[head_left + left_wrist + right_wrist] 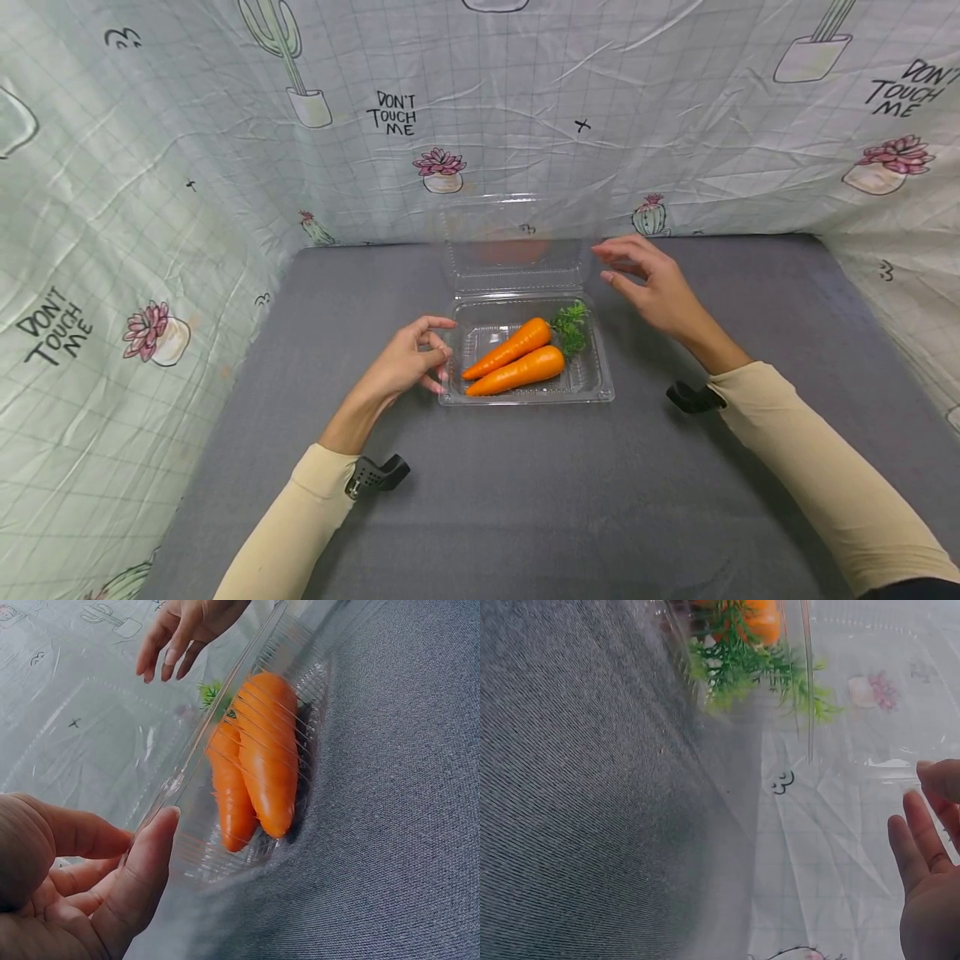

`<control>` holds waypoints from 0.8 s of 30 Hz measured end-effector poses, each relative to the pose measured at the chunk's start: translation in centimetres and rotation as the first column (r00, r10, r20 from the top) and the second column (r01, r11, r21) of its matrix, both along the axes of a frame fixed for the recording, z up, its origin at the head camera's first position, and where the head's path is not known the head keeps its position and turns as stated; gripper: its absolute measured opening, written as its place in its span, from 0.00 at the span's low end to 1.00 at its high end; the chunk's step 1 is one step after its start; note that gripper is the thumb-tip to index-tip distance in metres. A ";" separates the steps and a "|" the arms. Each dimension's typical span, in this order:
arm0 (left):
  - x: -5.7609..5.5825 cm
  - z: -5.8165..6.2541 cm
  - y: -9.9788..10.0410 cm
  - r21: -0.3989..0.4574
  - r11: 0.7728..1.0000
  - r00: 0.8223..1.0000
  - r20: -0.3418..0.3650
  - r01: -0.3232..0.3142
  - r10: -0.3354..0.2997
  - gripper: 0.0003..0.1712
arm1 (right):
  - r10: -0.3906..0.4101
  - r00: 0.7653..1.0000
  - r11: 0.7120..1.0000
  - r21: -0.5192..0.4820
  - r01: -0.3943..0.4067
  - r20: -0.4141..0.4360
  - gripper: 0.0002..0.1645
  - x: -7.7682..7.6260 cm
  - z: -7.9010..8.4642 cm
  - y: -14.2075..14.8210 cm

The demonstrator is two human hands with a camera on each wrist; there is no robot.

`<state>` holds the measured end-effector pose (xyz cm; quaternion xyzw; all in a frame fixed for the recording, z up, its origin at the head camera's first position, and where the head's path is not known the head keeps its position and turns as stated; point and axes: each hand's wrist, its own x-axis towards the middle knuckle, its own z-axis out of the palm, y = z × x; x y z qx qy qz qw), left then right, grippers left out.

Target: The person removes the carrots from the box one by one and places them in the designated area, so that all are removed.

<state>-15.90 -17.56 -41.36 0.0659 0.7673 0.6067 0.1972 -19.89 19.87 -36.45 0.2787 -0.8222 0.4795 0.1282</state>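
Note:
A clear plastic clamshell container (525, 401) lies on the grey table with its hinged lid (517, 282) raised at the back. Inside it, two orange carrots, a rear one (512, 347) and a front one (517, 372), lie side by side and slanted. Their green leafy tops (572, 327) point right. At the container's left edge, my left hand (408, 358) pinches the rim between thumb and fingers, seen close in the left wrist view. My right hand (654, 283) hovers beside the lid's right edge, fingers loosely bent and holding nothing.
Grey cloth (525, 500) covers the table. A pale printed curtain (525, 100) hangs behind and on both sides, close behind the raised lid. A black strapped device (375, 475) sits on the left wrist, another (696, 397) on the right.

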 end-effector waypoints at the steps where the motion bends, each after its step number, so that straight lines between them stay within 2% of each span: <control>1: 0.0 0.0 0.0 -0.001 1.000 1.000 0.000 0.002 -0.002 0.29 | -0.001 1.000 1.000 -0.003 0.001 -0.003 0.21 -0.2 0.0 0.0; 8: -0.1 0.0 0.0 -0.002 1.000 1.000 0.005 0.000 0.000 0.29 | -0.024 0.999 1.000 -0.015 0.023 -0.036 0.21 -1.3 -0.4 -0.2; 15: -0.1 0.1 0.1 -0.009 1.000 1.000 0.002 0.003 -0.003 0.30 | -0.058 0.998 0.998 -0.015 0.057 -0.034 0.21 -2.1 -0.8 -0.4; 24: 0.0 0.2 0.0 -0.001 1.000 1.000 0.012 0.003 -0.003 0.30 | -0.097 0.995 0.995 -0.035 0.096 -0.029 0.20 -5.0 -3.8 0.3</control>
